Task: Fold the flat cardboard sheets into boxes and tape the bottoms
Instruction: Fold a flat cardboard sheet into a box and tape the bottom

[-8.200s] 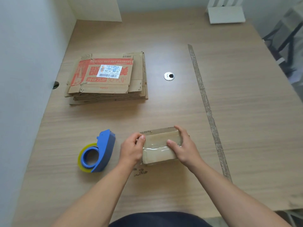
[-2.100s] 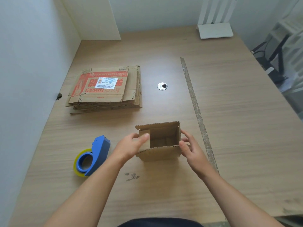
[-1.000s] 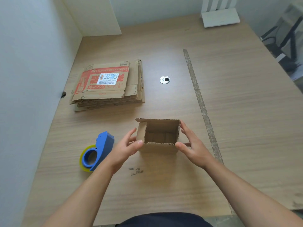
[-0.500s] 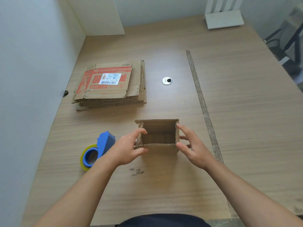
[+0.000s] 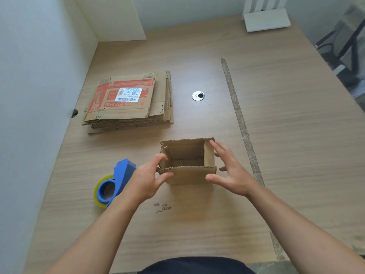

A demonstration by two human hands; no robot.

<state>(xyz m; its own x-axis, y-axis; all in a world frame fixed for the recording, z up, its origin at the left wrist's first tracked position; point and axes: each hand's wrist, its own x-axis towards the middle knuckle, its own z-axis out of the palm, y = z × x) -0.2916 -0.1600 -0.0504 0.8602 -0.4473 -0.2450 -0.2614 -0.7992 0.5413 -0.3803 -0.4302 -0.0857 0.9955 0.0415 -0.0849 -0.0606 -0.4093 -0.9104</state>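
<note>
A small brown cardboard box (image 5: pixel 189 176) stands upright on the wooden table (image 5: pixel 296 155), its open top facing me. My left hand (image 5: pixel 146 180) pinches the box's near-left corner, fingers hooked over the left wall and thumb on the front face. My right hand (image 5: pixel 231 175) is at the right wall with fingers spread and straight, and its thumb tip is at the front face. A stack of flat cardboard sheets (image 5: pixel 128 101), the top one printed red with a white label, lies at the back left. A blue tape dispenser (image 5: pixel 114 184) with a yellowish roll lies left of the box.
A long strip of old tape (image 5: pixel 239 115) runs along the table to the right of the box. A round metal grommet (image 5: pixel 198 95) is set in the tabletop. A white device (image 5: pixel 266 20) stands at the far edge. A wall borders the left side; chair legs (image 5: pixel 343 46) are at the right.
The box was flipped from taped bottom up to open top up. Over the last half second my right hand's fingers spread looser at the right wall; my left hand keeps its pinch.
</note>
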